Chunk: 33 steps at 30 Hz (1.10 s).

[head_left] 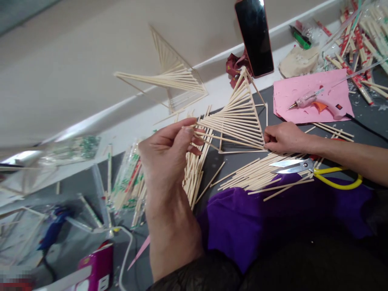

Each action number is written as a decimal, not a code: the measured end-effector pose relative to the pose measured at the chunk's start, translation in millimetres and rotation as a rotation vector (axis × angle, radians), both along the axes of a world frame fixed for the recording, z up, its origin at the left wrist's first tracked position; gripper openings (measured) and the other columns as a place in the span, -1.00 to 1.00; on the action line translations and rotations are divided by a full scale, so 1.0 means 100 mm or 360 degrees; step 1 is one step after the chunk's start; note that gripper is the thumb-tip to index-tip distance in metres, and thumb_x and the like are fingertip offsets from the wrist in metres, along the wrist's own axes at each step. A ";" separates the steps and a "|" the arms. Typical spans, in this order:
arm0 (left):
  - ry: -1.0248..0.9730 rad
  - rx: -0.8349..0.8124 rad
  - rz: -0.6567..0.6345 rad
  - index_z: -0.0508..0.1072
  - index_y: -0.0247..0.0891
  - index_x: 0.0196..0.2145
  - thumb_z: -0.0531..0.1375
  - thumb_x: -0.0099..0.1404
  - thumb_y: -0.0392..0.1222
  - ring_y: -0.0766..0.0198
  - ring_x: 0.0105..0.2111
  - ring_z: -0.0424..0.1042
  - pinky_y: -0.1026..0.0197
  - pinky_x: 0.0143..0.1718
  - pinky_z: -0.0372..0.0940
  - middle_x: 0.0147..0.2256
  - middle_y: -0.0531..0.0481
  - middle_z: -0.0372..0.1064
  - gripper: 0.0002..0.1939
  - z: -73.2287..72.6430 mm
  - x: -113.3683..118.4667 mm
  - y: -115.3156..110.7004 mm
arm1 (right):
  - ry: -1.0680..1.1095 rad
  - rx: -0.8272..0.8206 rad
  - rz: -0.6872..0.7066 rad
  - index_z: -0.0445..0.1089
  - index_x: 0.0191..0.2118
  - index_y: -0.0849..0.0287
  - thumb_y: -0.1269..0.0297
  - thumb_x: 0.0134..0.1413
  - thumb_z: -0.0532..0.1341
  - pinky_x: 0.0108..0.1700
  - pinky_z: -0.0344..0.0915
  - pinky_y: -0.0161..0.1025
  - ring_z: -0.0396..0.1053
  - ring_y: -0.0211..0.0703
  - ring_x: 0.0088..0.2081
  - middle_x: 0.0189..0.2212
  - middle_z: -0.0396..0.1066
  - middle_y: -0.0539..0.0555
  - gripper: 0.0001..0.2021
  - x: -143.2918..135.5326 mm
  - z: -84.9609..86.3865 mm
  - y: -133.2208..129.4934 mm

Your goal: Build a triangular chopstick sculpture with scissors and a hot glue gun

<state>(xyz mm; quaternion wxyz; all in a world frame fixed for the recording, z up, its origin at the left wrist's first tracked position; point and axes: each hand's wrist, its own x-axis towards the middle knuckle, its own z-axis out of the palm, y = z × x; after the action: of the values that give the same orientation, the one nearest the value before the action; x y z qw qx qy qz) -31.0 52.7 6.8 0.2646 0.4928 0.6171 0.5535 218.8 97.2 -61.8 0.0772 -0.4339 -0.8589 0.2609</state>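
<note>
My left hand [174,151] is closed in a pinch on the left end of a thin wooden chopstick [226,139]. That stick slants down to the lower right corner of a chopstick frame [238,117], whose sticks fan out in a twisted surface. At this corner my right hand [283,138] is closed, its fingertips pressed on the stick's other end and the frame. Loose chopsticks [251,176] lie below the frame, and another pile [195,173] lies partly behind my left hand. Yellow-handled scissors [312,165] rest open below my right forearm.
A pink glue gun [321,103] lies on a pink sheet [280,101]. A phone [256,40] leans upright at the back. Another stick structure [169,79] stands by the wall. Wrapped chopsticks [127,182] and a blue glue gun [54,228] are at left. Purple cloth [236,214] covers the near edge.
</note>
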 end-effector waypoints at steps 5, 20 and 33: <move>-0.0007 -0.0005 -0.0013 0.64 -0.30 -0.35 0.31 0.05 -0.27 0.44 -0.66 0.38 0.42 -0.73 0.28 -0.53 -0.01 0.53 -0.83 0.00 -0.01 0.00 | 0.0034 -0.0129 0.0038 0.48 -0.30 0.19 0.30 0.11 0.21 -0.40 0.02 -0.33 0.33 -0.27 -0.42 -0.42 0.51 0.00 -0.88 0.03 0.04 0.05; -0.0037 -0.0006 -0.0006 0.62 -0.33 -0.35 0.31 0.05 -0.27 0.46 -0.66 0.38 0.43 -0.73 0.28 -0.54 0.02 0.53 -0.83 0.00 0.00 0.00 | -0.0053 0.0042 0.0061 0.49 -0.30 0.17 0.21 0.16 0.18 -0.39 -0.07 -0.29 0.35 -0.19 -0.35 -0.36 0.55 0.06 -0.81 0.00 -0.01 0.02; -0.0016 -0.0034 -0.0002 0.61 -0.36 -0.32 0.30 0.10 -0.29 0.46 -0.65 0.38 0.42 -0.71 0.28 -0.52 0.00 0.53 -0.83 0.00 0.00 -0.01 | -0.0061 -0.0048 0.0086 0.49 -0.33 0.17 0.18 0.14 0.22 -0.41 -0.08 -0.30 0.33 -0.24 -0.37 -0.38 0.54 0.02 -0.82 0.00 0.02 0.03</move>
<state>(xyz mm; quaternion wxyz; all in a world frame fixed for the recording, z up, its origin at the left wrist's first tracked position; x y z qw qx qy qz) -31.3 51.6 7.2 0.2734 0.4876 0.6212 0.5492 218.5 100.5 -59.4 0.0472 -0.4167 -0.8675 0.2676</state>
